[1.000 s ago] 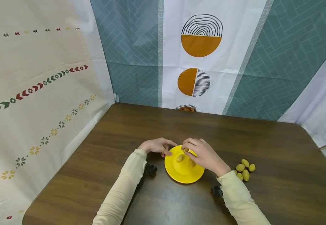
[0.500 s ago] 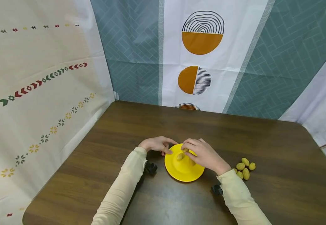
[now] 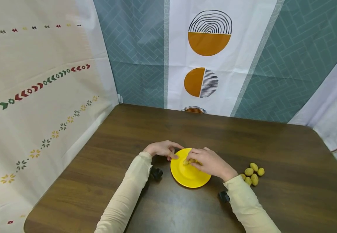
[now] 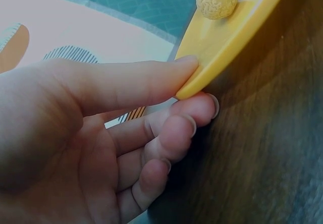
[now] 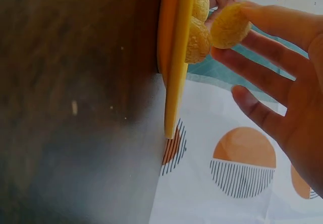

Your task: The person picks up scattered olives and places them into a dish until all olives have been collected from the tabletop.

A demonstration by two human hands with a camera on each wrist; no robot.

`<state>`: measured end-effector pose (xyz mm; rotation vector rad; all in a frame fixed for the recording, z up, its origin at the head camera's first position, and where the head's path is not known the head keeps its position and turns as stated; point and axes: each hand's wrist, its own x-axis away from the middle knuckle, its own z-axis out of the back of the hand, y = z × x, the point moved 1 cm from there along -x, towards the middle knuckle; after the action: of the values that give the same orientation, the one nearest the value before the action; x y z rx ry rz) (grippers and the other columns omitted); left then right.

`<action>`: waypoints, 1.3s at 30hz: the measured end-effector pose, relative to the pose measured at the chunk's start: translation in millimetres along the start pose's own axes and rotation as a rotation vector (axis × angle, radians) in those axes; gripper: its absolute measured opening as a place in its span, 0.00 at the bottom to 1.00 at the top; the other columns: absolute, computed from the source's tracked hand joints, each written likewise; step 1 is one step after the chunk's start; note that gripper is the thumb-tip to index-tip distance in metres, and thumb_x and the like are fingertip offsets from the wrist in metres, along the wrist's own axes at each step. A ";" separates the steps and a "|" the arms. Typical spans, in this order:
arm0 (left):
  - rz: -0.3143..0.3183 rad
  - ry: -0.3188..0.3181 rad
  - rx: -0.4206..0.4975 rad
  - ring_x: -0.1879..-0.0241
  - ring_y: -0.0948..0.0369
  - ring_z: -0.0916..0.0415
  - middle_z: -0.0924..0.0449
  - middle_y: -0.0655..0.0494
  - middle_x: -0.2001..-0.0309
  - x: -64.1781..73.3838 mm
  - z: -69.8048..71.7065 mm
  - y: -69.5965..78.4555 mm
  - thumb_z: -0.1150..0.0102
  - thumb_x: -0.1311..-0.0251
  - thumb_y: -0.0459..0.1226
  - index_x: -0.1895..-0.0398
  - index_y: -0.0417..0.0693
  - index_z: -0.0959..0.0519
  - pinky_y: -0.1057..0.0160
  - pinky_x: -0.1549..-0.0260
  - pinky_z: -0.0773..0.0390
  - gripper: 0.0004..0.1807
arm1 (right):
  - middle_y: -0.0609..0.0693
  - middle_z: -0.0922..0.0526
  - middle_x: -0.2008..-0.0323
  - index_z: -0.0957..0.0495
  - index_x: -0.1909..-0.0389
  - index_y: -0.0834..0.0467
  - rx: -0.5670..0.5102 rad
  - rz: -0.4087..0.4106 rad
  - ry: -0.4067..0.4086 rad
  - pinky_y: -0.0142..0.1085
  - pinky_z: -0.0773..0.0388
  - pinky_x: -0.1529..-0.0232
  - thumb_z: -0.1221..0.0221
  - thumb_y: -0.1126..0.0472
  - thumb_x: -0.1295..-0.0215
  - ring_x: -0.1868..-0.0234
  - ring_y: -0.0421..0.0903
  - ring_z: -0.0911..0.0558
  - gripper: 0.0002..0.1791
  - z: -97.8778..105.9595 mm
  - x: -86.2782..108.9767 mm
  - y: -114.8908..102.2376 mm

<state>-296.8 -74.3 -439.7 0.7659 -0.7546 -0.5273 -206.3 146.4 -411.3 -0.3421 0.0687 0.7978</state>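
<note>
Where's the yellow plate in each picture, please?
Head: the yellow plate sits just below and right of the middle.
Left wrist: yellow plate at upper right, partly cut off.
Right wrist: yellow plate at top middle, seen edge-on.
In all three: the hanging cloth with orange half-circles.

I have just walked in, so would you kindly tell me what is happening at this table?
A person's left hand pinches the rim of a round yellow plate, thumb on top, while the right hand holds one small, rough-textured yellow oval piece in its grip, over the plate. Two similar yellow pieces lie on the plate, and a group of more pieces sits on the dark brown wood-grain table to the right. Whether the held piece touches the plate is hard to tell.
</note>
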 end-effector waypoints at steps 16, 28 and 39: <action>-0.004 -0.006 -0.011 0.78 0.62 0.28 0.26 0.57 0.78 -2.9 0.4 -2.0 0.38 0.39 0.38 0.33 0.53 0.30 0.69 0.68 0.25 0.29 | 0.38 0.17 0.56 0.17 0.58 0.47 -0.008 -0.021 -0.067 0.32 0.36 0.62 0.35 0.58 0.39 0.60 0.37 0.22 0.09 -0.9 0.5 2.8; 0.006 0.007 -0.015 0.78 0.62 0.29 0.26 0.56 0.78 -0.3 0.0 0.0 0.38 0.39 0.38 0.33 0.54 0.30 0.69 0.67 0.25 0.29 | 0.40 0.17 0.58 0.17 0.59 0.48 0.003 -0.053 -0.103 0.34 0.33 0.60 0.36 0.57 0.39 0.61 0.38 0.21 0.07 3.8 1.9 4.4; 0.005 0.008 -0.027 0.78 0.62 0.28 0.27 0.57 0.79 0.2 -0.7 1.3 0.38 0.39 0.38 0.34 0.54 0.29 0.69 0.67 0.24 0.28 | 0.42 0.18 0.60 0.18 0.60 0.50 0.001 -0.118 -0.105 0.38 0.28 0.57 0.35 0.60 0.40 0.64 0.40 0.23 0.08 16.1 10.0 13.9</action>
<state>-295.9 -73.4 -439.0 0.7405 -0.7399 -0.5288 -210.4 167.6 -401.9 -0.3000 -0.0484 0.6979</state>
